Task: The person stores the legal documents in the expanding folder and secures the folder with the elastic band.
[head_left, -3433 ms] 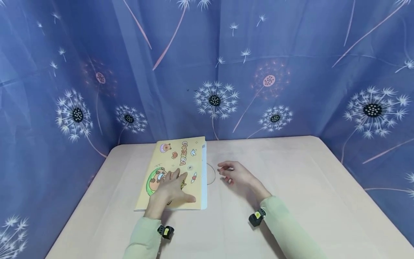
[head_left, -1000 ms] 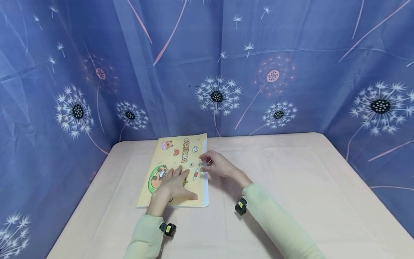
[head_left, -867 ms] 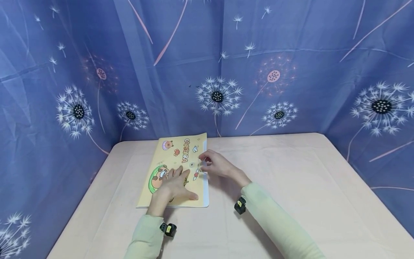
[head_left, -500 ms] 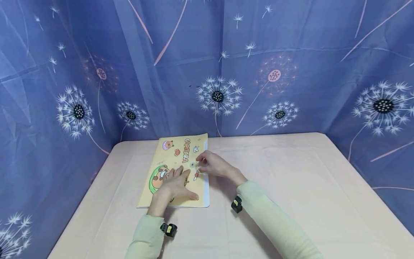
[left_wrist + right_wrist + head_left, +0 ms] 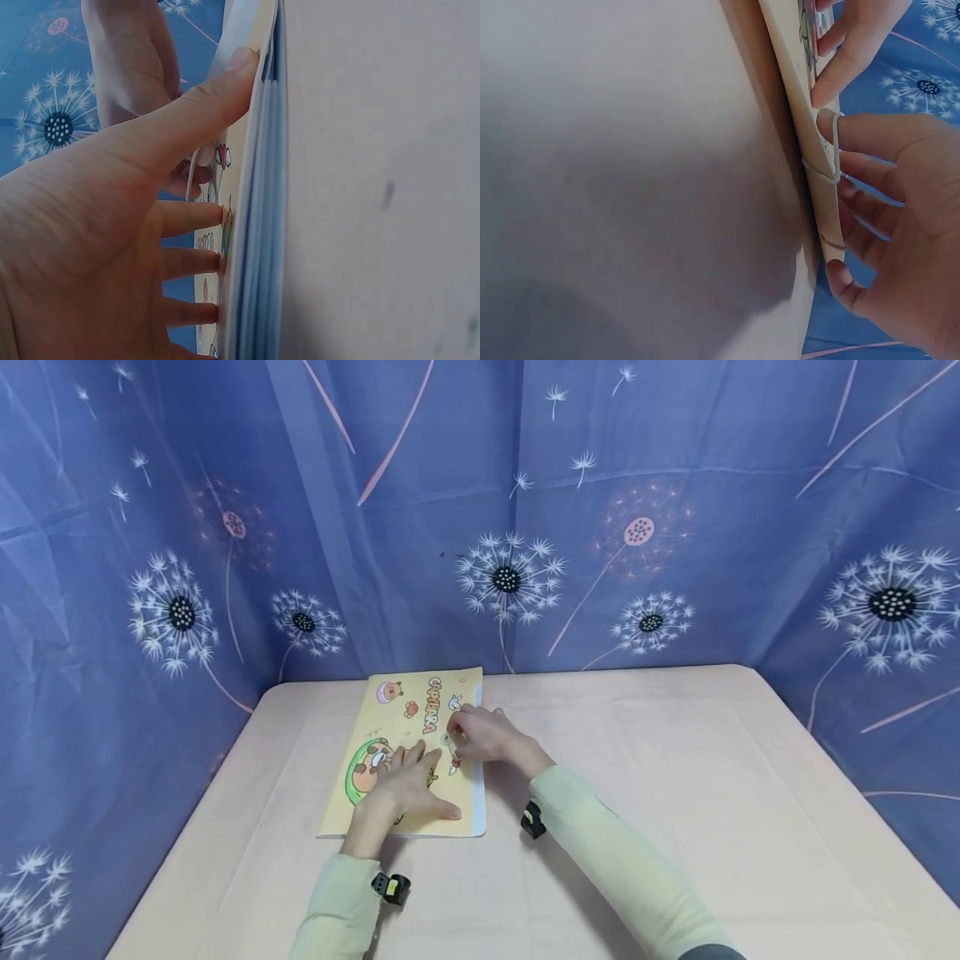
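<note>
A yellow capybara-print file folder (image 5: 390,717) lies on the table, its layered edge (image 5: 261,225) facing the left wrist camera. My left hand (image 5: 401,795) rests on the cover with fingers and thumb spread, holding the folder down. At the cover's right side, my right hand (image 5: 489,735) holds a thin pale elastic cord (image 5: 835,146) with curled fingers. The cord loops by the thumb tip and runs around the folder's edge. Just left of these fingertips sits a small round button (image 5: 447,740), partly hidden in the head view.
The pale pink table (image 5: 660,793) spreads to the right and in front of the folder. A blue dandelion-print curtain (image 5: 405,568) hangs behind and along both sides. A small black camera (image 5: 392,888) is strapped at the left wrist, another black camera (image 5: 533,820) at the right.
My right hand has come from the table right of the folder, taken the cord, and drawn it leftward over the cover to the button. My left hand stays in place on the folder.
</note>
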The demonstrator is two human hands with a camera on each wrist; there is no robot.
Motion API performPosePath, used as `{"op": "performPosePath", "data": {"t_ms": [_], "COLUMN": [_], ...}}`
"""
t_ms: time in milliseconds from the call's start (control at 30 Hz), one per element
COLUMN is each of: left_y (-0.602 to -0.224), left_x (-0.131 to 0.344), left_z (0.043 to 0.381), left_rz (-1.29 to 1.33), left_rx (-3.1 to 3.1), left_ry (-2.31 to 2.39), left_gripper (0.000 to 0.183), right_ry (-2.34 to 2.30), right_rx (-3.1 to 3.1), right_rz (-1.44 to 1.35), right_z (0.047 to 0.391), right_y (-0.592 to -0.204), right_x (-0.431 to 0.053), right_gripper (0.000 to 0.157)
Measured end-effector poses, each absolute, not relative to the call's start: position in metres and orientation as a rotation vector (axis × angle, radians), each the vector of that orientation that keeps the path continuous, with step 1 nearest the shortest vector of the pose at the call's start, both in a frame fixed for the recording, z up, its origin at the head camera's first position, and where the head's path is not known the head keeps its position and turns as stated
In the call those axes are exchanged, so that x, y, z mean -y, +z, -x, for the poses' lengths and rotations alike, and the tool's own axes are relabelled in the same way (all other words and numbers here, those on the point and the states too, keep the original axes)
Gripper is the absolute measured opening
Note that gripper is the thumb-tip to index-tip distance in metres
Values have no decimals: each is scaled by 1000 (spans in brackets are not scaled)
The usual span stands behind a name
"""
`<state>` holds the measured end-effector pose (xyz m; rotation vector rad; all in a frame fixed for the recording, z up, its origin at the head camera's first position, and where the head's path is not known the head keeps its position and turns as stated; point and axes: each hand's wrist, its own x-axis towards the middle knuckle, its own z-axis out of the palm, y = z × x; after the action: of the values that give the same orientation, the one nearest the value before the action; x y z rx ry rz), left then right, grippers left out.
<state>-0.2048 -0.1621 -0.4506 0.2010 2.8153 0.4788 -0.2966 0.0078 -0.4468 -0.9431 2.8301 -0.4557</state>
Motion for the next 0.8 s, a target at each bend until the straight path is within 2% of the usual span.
{"op": "performPosePath", "data": {"t_ms": [800], "left_y": [-450], "left_x": [162], "left_z": [206], "left_rz": [-209], "left_rx": [-2812], "left_ry": [448], "left_gripper": [112], "right_ry": [-251], "right_rx": [-2697], "right_rz": [947], "right_z": [312], "right_y": [-445], "right_x": [11], "right_gripper": [34]}}
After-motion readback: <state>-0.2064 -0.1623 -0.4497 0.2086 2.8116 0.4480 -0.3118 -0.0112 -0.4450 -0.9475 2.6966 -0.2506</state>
